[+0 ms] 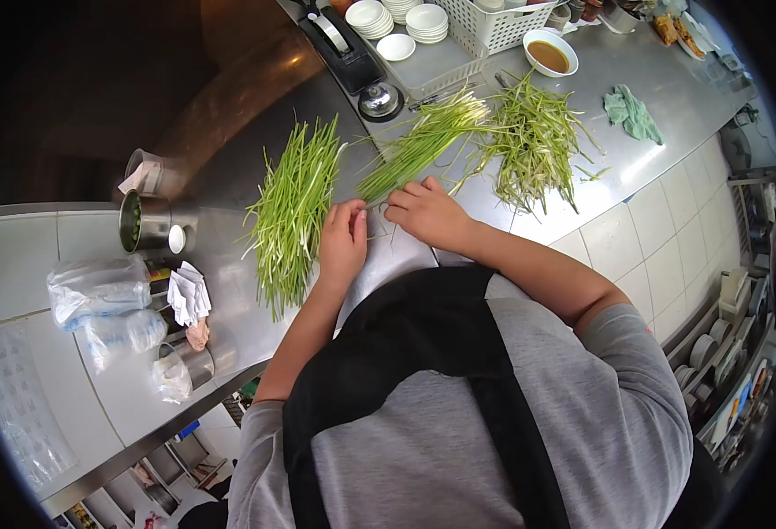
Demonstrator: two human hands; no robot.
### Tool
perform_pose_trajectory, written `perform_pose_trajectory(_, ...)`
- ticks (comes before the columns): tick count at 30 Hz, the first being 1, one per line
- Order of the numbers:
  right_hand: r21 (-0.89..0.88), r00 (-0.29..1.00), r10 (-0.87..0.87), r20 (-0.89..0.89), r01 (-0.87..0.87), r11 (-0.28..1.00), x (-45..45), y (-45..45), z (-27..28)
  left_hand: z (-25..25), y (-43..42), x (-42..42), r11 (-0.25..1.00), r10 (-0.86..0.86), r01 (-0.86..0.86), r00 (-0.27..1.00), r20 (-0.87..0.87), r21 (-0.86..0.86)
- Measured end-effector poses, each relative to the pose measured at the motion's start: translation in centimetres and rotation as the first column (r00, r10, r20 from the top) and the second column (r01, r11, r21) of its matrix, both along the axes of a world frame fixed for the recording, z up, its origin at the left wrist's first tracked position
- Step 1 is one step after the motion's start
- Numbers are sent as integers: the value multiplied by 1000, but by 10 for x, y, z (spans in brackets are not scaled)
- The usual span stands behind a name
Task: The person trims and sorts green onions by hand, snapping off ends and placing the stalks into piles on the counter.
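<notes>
My left hand (345, 234) is closed in a pinch near the right edge of a pile of long green chives (295, 207) with pale ends. Facing it, my right hand (426, 213) has its fingers bent and pressed together at the lower end of a neater chive bundle (427, 137). A thin green strand seems to run between the two hands; its details are too fine to make out. Right of the bundle lies a tangled heap of yellowish-green scraps (538, 141). Everything rests on a steel counter (388, 264).
Behind are a service bell (380, 101), a black dispenser (344, 48), stacked white dishes (427, 22), a white basket (498, 26) and a bowl of brown liquid (550, 55). A green cloth (633, 115) lies right. Steel pots (144, 220) and plastic bags (101, 291) stand left.
</notes>
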State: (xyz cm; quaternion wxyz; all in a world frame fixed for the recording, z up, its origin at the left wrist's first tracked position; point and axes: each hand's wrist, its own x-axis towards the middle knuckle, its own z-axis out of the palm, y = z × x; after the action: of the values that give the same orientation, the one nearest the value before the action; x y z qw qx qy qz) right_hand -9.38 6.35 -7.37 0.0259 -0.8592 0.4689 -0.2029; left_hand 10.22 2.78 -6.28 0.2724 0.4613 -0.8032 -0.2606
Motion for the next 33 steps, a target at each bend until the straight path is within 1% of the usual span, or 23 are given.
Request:
perform_pose_trajectory(2, -56, 997, -47, 58, 51, 997, -2, 2, 6, 4, 3, -1, 1000, -8, 8, 1000, -18, 27)
perform_pose_trajectory(3, -52, 997, -46, 57, 49, 997, -2, 2, 4, 2, 4, -2, 999, -6, 7, 1000, -18, 32)
perform_pose_trajectory(5, 14, 995, -81, -58, 82, 997, -2, 1, 1, 1, 4, -6, 998, -17, 18, 1000, -16, 65)
perform_pose_trajectory(6, 11, 995, -85, -57, 86, 996, -1, 1, 3, 2, 5, -8, 998, -21, 22, 1000, -15, 62)
perform_pose_trajectory(8, 75, 991, -30, -132, 40, 996, 3, -1, 9, 5, 5, -12, 998, -27, 28, 1000, -11, 50)
perform_pose_trajectory(9, 74, 991, -35, -129, 44, 996, 3, -2, 5, 8, 5, -13, 998, -32, 33, 999, -9, 49)
perform_pose_trajectory(11, 15, 989, -35, -142, 38, 999, 5, -4, -3, 14, 4, -15, 999, -2, 9, 992, -123, 54)
perform_pose_trajectory(12, 9, 989, -37, -141, 39, 999, 5, -5, -2, 13, 1, -14, 999, -4, 10, 993, -122, 48)
perform_pose_trajectory(13, 83, 987, -48, 155, 36, 996, 6, -4, -2, 11, -3, -11, 988, 81, -45, 966, -247, 147)
perform_pose_trajectory(14, 157, 897, -77, 436, 9, 988, 8, -3, -3, 10, -5, -8, 963, 176, -86, 918, -357, 254)
perform_pose_trajectory(15, 159, 896, -77, 437, 7, 987, 7, -4, 8, 15, -6, -7, 963, 178, -87, 918, -355, 256)
perform_pose_trajectory(16, 546, 537, -400, 742, -139, 826, 4, -5, 30, 26, -6, -9, 921, 259, -94, 872, -415, 377)
perform_pose_trajectory(17, 697, 93, -748, 657, -454, 555, 1, -6, 44, 37, -7, -12, 867, 344, -87, 818, -462, 491)
perform_pose_trajectory(18, 615, -83, -810, 580, -607, 503, -5, -8, 47, 43, -7, -14, 860, 324, -66, 837, -440, 506)
perform_pose_trajectory(19, 615, -82, -809, 582, -608, 503, -9, -8, 52, 48, -7, -16, 861, 324, -67, 837, -441, 504)
perform_pose_trajectory(21, 533, -143, -864, 483, -735, 419, -17, -5, 62, 56, -4, -24, 807, 209, 109, 867, -453, 580)
perform_pose_trajectory(22, 534, -145, -864, 483, -733, 421, -18, -4, 60, 61, -2, -29, 807, 207, 112, 867, -454, 580)
perform_pose_trajectory(24, 496, -175, -845, 505, -743, 451, -19, -3, 54, 71, 5, -37, 746, 159, 190, 880, -448, 638)
perform_pose_trajectory(27, 496, -211, -841, 499, -725, 477, -20, -2, 54, 72, 11, -43, 742, 124, 230, 876, -466, 629)
perform_pose_trajectory(31, 496, -209, -830, 518, -717, 490, -18, 0, 54, 66, 10, -39, 748, 101, 222, 893, -438, 625)
perform_pose_trajectory(33, 493, -223, -817, 532, -703, 513, -18, 0, 57, 66, 10, -36, 744, 90, 181, 926, -366, 643)
